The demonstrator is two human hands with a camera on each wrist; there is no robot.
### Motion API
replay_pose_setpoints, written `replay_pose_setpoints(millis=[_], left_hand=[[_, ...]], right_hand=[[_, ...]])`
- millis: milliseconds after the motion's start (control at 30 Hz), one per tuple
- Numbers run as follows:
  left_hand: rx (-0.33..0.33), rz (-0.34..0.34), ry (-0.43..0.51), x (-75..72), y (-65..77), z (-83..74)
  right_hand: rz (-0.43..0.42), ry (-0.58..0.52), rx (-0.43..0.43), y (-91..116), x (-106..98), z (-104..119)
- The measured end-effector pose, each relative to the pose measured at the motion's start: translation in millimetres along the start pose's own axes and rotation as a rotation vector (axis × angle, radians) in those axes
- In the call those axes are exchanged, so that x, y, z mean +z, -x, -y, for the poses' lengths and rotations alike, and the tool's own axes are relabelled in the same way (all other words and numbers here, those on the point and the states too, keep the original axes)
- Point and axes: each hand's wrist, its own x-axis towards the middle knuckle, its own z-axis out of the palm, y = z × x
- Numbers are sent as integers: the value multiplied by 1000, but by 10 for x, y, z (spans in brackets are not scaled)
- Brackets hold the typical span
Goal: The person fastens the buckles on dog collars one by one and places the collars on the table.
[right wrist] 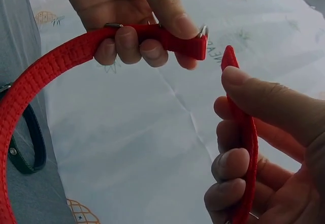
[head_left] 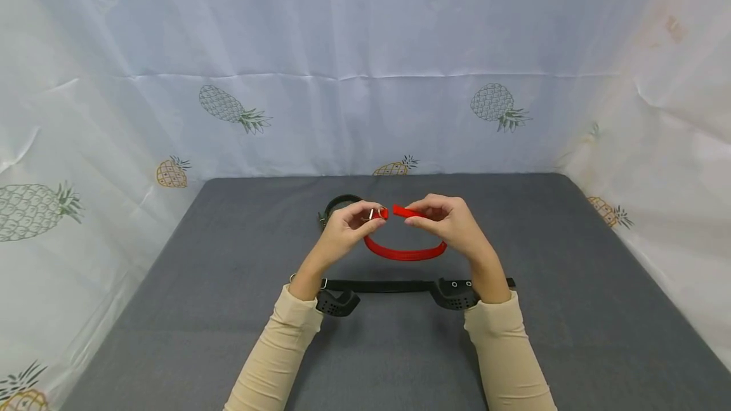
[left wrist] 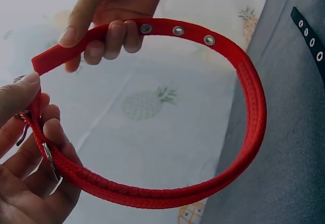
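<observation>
A red collar [head_left: 405, 254] is held up over the table between both hands, bent into a loop with its two ends close together but apart. My left hand [head_left: 341, 228] pinches the buckle end, thumb on top; the metal buckle [right wrist: 204, 31] shows beside the thumb in the right wrist view. A metal ring [left wrist: 51, 159] sits farther along the band, by the left fingers. My right hand [head_left: 451, 224] pinches the other end near its plain tip [left wrist: 48, 60], fingers curled under the band. Several metal eyelets [left wrist: 178, 31] run along that end.
A black strap [head_left: 379, 285] lies straight across the grey table [head_left: 388, 360], below the wrists, with eyelets toward its right end. Behind my left hand lies a dark collar [head_left: 341, 198] in a curl. Pineapple-print cloth [head_left: 365, 119] stands around the table's back and sides.
</observation>
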Motion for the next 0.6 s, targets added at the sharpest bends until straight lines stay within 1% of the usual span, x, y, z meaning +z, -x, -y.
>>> replay_pose_setpoints(millis=[267, 600], left_hand=[[-15, 5, -67, 34, 4, -16], [-27, 25, -151, 48, 9, -33]], right_hand=[[-22, 70, 12, 6, 25, 23], [-11, 108, 16, 3, 37, 54]])
